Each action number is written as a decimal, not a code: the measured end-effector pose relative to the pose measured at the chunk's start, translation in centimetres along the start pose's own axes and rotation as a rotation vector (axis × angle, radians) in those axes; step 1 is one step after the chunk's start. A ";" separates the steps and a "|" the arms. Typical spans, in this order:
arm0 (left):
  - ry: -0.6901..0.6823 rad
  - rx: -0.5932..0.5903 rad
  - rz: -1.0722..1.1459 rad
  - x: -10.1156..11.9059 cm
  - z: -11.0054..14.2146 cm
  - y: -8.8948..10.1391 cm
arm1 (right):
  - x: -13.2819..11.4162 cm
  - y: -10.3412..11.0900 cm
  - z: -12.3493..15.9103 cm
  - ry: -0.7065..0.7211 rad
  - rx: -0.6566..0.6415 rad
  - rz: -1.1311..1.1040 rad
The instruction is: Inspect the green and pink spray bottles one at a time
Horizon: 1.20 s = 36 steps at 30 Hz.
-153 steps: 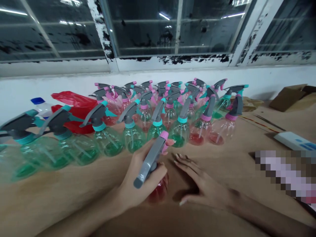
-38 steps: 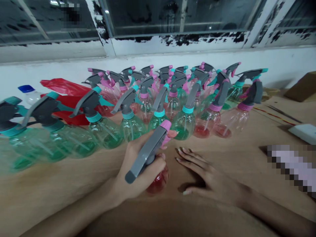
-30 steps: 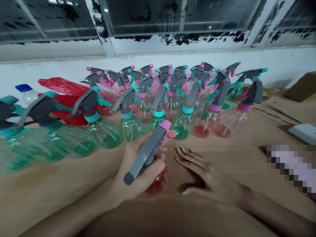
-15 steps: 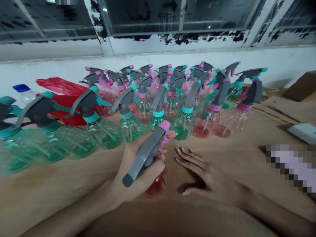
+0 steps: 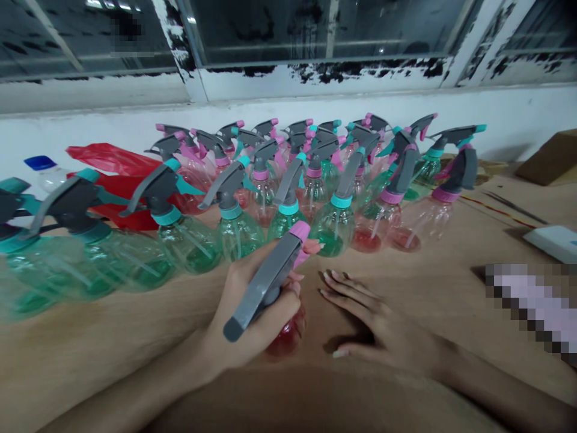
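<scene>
My left hand (image 5: 256,300) is wrapped round the neck of a spray bottle (image 5: 288,337) that stands on the wooden table (image 5: 360,397). This bottle has a grey head with a pink nozzle pointing away to the right, and a red see-through body partly hidden by my fingers. To its right, my right hand (image 5: 369,313) rests on the tabletop with its fingers spread and holds nothing. Just beyond both hands stands a green spray bottle (image 5: 336,231) with a turquoise collar.
Several rows of green and red spray bottles (image 5: 238,234) fill the back and left. Behind them lie a red plastic bag (image 5: 112,159) and a blue-capped bottle (image 5: 49,177). At right are a cardboard box (image 5: 552,157), tweezers (image 5: 514,207) and a white box (image 5: 552,240).
</scene>
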<state>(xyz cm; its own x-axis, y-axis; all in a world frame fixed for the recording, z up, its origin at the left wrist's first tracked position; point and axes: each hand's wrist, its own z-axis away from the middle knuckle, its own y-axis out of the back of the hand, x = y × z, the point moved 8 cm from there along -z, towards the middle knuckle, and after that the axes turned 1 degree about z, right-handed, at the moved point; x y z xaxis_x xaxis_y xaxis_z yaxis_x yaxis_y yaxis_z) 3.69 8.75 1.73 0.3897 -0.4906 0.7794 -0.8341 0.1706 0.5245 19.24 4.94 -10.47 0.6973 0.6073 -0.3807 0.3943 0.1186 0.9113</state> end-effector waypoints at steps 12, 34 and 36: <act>-0.022 -0.011 -0.039 0.1 0.2 0.0 | 0.1 0.0 -0.1 -0.020 -0.022 -0.005; 0.041 -0.010 -0.034 -0.1 0.1 0.1 | -0.1 0.2 -0.1 -0.011 -0.020 -0.004; 0.029 -0.010 -0.038 0.0 0.2 0.1 | 0.0 0.1 0.0 -0.013 -0.025 -0.001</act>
<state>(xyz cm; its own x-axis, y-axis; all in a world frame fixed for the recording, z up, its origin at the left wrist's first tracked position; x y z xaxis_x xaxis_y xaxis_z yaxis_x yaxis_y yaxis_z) 3.58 8.63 1.72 0.4326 -0.4717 0.7684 -0.8144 0.1612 0.5574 19.24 4.96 -10.39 0.7044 0.5973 -0.3835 0.3799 0.1391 0.9145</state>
